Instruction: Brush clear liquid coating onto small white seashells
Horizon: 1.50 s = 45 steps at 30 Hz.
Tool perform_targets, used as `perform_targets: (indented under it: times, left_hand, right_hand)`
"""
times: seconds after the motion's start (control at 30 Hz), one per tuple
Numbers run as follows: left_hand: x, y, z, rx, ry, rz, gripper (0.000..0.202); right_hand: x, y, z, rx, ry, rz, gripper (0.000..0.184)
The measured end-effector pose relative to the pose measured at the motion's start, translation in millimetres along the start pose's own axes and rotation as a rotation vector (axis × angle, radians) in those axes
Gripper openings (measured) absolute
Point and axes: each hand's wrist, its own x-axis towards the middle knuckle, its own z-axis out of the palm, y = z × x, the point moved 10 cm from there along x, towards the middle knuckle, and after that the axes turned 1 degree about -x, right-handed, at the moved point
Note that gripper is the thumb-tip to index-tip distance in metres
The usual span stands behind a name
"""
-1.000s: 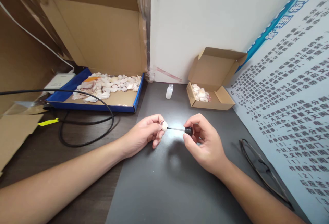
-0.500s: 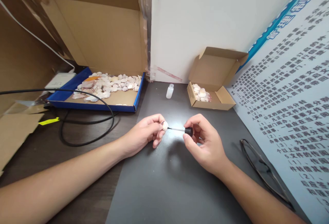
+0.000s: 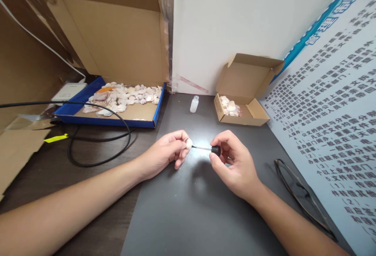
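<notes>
Dark wood-grain counter (image 3: 105, 235), partly covered by a grey mat (image 3: 176, 220), runs back to a white panel (image 3: 229, 21); a pale blue poster (image 3: 337, 138) printed with Chinese text slants along the right side. Tall brown cardboard (image 3: 117, 36) stands at the back left, behind a blue-walled tray (image 3: 102, 121) that holds a spread of mostly pale seashells (image 3: 120, 97). On the mat's far right, near the poster, sits a small open carton (image 3: 242, 120) with more shells (image 3: 231, 108) in it. Black cable (image 3: 128, 134) loops before the tray, and dark-framed eyeglasses (image 3: 308, 195) lie near the poster's lower edge. Both hands face each other above the mat, close but apart. A small uncapped bottle (image 3: 194, 105), whitish inside, stands between tray and carton. The right hand (image 3: 235, 164) grips a black-capped brush (image 3: 216, 150), thin stem pointing left. The left hand (image 3: 169, 150) pinches a small seashell (image 3: 188, 143), the brush tip at its right edge.
</notes>
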Motion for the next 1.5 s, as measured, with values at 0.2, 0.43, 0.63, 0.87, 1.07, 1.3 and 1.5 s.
perform_targets:
  times: [0.2, 0.43, 0.63, 0.87, 1.07, 1.3, 1.5]
  left_hand:
    - [1.1, -0.5, -1.8, -0.003, 0.004, -0.004, 0.013]
    - [0.1, -0.8, -0.8, -0.001, 0.002, -0.003, 0.013]
    - [0.4, 0.0, -1.1, 0.005, 0.003, -0.003, 0.013]
    - [0.5, -1.7, -1.4, 0.007, 0.0, -0.003, 0.014]
    - [1.6, -1.3, -1.1, 0.005, 0.003, -0.004, 0.013]
    - [1.0, 0.0, -0.6, 0.005, 0.001, -0.004, 0.014]
    - [0.6, -0.5, -0.4, 0.008, 0.003, -0.004, 0.014]
  right_hand:
    - [-0.8, -1.2, -5.3, 0.011, 0.042, 0.0, 0.016]
    - [-2.6, -0.6, -1.3, 0.011, 0.008, -0.001, 0.018]
    - [-2.4, -4.2, -3.7, 0.043, 0.025, -0.029, 0.019]
    - [-3.9, -5.9, -2.1, 0.083, 0.013, -0.044, 0.021]
    - [-4.1, -8.0, -1.2, 0.09, 0.001, -0.052, 0.022]
    - [-2.0, -4.2, 0.9, 0.034, 0.002, -0.033, 0.02]
    - [-2.0, -4.4, 0.5, 0.022, 0.002, -0.031, 0.019]
